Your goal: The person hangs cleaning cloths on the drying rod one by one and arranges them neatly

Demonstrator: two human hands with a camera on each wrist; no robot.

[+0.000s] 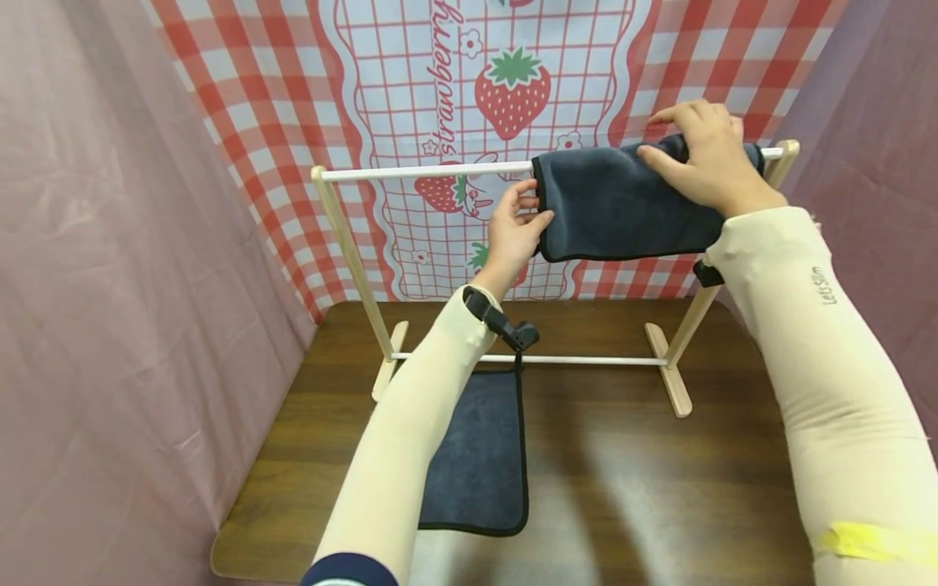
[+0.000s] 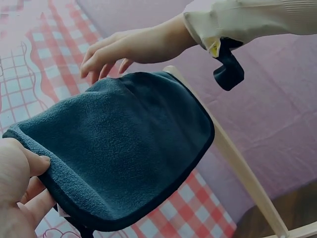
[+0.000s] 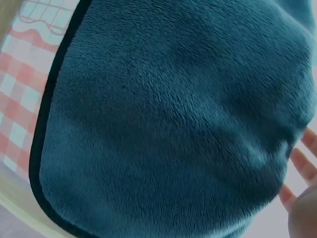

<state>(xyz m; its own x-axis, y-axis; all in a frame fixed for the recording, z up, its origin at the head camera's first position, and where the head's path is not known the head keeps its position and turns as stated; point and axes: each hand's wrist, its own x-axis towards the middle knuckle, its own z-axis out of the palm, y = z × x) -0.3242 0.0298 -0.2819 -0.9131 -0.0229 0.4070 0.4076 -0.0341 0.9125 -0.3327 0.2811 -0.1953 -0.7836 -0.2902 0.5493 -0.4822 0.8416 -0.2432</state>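
A dark grey towel (image 1: 623,207) with black edging hangs folded over the white top bar (image 1: 432,171) of a wooden rack, toward its right end. At the towel's left edge is my left hand (image 1: 513,232); in the left wrist view its thumb (image 2: 37,162) lies on the front of the edge and its fingers are behind, pinching the cloth. My right hand (image 1: 707,159) is over the towel's top, fingers loosely bent toward the far side. In the right wrist view its fingertips (image 3: 302,163) are at the cloth's edge, partly hidden.
Another dark grey towel (image 1: 479,456) lies on the brown wooden table (image 1: 601,480), partly behind my left forearm. The rack's wooden feet (image 1: 668,370) stand on the table, joined by a lower white bar (image 1: 586,360). A strawberry-print cloth (image 1: 513,89) hangs behind, pink curtains (image 1: 110,285) at the sides.
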